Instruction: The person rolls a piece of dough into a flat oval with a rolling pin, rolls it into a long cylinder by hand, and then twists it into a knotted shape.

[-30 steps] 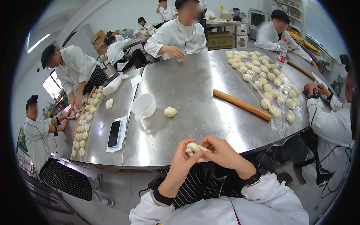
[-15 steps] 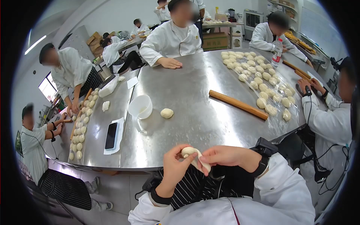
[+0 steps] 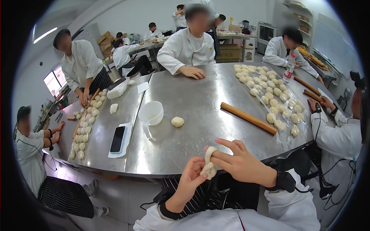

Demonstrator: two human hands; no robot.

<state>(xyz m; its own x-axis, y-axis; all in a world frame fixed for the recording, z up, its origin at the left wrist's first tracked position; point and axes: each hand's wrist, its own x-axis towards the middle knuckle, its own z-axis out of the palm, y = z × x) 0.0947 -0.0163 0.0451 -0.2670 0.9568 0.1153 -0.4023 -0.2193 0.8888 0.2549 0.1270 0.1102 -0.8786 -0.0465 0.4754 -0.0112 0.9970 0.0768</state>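
Note:
A pale strip of dough [image 3: 209, 166] is held up in front of my apron, just over the near table edge. Its upper part loops around fingers of my right hand [image 3: 248, 165], while the other fingers stretch out to the left. Lower down the strip looks twisted or crossed over itself. My left hand [image 3: 186, 186] pinches that lower end between thumb and fingers. On the steel table [image 3: 177, 142] beyond my hands rests a round dough ball [image 3: 177, 122], with a white plastic measuring cup [image 3: 151, 114] to its left.
A wooden rolling pin [image 3: 248, 118] lies to the right, beside many dough balls [image 3: 274, 102] under plastic film. A bottle [image 3: 289, 69] stands behind them. To the left are a phone [image 3: 118, 139] and rows of dough balls [image 3: 85, 130]. Co-workers [image 3: 190, 50] surround the table.
The dough strip has gone from being pinched by both hands to looping over my right fingers, with its lower end twisted. My right hand has opened out and risen slightly; the view has shifted.

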